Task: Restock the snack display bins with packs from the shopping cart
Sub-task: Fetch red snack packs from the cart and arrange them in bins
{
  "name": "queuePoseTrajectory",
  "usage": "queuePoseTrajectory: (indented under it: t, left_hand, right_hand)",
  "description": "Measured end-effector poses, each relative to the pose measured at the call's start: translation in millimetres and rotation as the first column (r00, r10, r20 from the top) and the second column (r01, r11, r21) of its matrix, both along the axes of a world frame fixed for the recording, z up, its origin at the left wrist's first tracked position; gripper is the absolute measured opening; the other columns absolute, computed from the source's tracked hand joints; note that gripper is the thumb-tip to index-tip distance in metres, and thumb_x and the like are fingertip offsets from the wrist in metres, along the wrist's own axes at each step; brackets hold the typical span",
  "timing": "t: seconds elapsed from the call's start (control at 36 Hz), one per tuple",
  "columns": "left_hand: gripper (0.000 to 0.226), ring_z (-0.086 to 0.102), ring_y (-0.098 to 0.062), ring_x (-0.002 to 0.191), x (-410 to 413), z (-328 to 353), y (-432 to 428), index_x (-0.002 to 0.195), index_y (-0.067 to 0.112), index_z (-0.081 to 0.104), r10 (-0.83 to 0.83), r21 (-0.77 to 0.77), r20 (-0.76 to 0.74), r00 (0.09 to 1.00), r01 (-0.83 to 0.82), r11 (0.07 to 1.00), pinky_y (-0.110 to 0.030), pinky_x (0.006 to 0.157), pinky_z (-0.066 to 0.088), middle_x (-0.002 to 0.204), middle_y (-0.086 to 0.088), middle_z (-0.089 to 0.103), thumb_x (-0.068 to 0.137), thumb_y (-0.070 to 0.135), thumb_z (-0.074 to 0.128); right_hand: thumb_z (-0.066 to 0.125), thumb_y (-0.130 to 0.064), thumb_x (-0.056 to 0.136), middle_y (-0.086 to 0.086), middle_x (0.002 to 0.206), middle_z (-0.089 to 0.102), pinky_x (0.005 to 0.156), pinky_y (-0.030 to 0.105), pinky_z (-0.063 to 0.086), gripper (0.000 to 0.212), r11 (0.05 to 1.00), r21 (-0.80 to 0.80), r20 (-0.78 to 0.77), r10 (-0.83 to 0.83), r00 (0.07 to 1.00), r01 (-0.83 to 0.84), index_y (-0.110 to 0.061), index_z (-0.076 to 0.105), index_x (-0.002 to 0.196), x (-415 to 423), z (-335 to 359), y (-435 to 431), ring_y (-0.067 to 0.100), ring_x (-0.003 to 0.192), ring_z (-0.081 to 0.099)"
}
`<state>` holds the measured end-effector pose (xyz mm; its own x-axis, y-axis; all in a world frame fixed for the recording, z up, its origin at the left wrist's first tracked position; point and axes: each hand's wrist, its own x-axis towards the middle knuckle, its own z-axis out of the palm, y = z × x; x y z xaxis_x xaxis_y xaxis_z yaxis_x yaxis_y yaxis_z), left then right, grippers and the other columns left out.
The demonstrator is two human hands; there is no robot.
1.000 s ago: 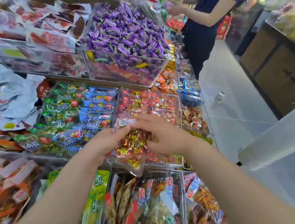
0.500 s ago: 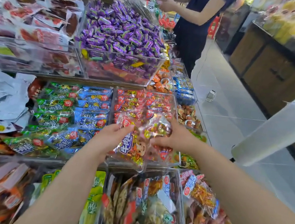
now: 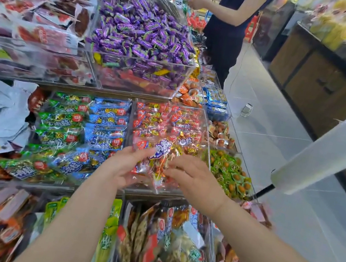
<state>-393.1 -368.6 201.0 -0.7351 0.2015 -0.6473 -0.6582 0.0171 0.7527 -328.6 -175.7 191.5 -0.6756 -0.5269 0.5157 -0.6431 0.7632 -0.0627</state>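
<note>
**Item: snack pack** (image 3: 161, 152). Clear wrapper with a blue-and-white label and red and gold contents. It is held just above the near end of the clear bin (image 3: 208, 141) and is not yet set down.

**Left hand** (image 3: 124, 168): palm up under the pack, thumb curled over the left edge, gripping it.
**Right hand** (image 3: 193, 180): back to the camera, fingertips (image 3: 169, 170) at the pack's right side. Blur hides whether they pinch it or only touch.

**Progress (judged):** the bin already holds many like packs, heaped towards its far end, and this one goes on the near part. The cart is not plainly in view, so the stock left cannot be told.

**Edges:** the bin's clear walls stand on all sides. The blue and green packs (image 3: 104, 124) lie just to the left, the small green packs (image 3: 228, 174) just to the right, and the raised bin of purple sweets (image 3: 142, 32) is beyond.

**Room:** there is open space above the bin. A roll of plastic bags (image 3: 328, 154) juts in on the right, near the right forearm. The floor aisle (image 3: 280, 137) is open on the right. Another person (image 3: 226, 37) stands well apart at the far end.
</note>
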Motion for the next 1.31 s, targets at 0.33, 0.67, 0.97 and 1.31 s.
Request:
queuePoseTrajectory:
  t: [0.33,0.67,0.97,1.31]
  left_hand:
    - [0.103,0.060,-0.023,0.115,-4.2,-5.4,6.4,0.129,0.024,0.056,-0.198,-0.204,-0.278,0.940,0.143,0.968,-0.049,0.100,0.046,0.124,0.002,0.065,0.036,0.055,0.089]
    - [0.098,0.041,-0.025,0.134,-9.3,-7.0,8.3,0.150,0.022,0.031,-0.257,-0.458,-0.356,0.898,0.071,0.886,-0.042,0.100,0.041,0.152,-0.003,0.037,0.070,0.048,0.081]
    - [0.068,0.056,-0.018,0.102,-16.1,-2.7,-6.3,0.133,0.013,0.051,-0.256,-0.523,-0.360,0.897,0.033,0.852,-0.029,0.077,0.046,0.130,-0.006,0.056,0.077,0.043,0.076]
    - [0.086,0.046,-0.018,0.117,-14.2,-4.3,-3.7,0.147,0.016,0.036,-0.268,-0.522,-0.343,0.900,0.055,0.851,-0.034,0.091,0.039,0.146,-0.006,0.044,0.076,0.046,0.076]
  right_hand:
    - [0.075,-0.046,0.073,-0.003,0.145,0.029,0.115,0.030,0.014,0.088,0.971,-0.020,0.530,-0.193,0.826,0.240,-0.030,0.029,0.145,-29.5,16.9,21.4,0.011,0.135,0.018]
    - [0.081,-0.042,0.068,-0.020,0.091,0.046,0.066,0.022,0.038,0.045,0.950,0.118,0.644,-0.294,0.706,0.288,-0.033,0.058,0.106,-59.7,22.0,47.7,0.005,0.084,0.048]
    - [0.066,-0.024,0.084,0.006,0.112,0.056,0.083,0.039,0.048,0.037,0.806,0.512,0.487,-0.556,0.673,0.295,-0.020,0.052,0.118,-75.7,-25.8,42.2,0.027,0.106,0.054]
    - [0.059,-0.032,0.089,0.001,0.116,0.060,0.086,0.037,0.047,0.036,0.841,0.479,0.447,-0.479,0.756,0.250,-0.025,0.057,0.124,-93.7,-26.7,47.9,0.024,0.109,0.054]
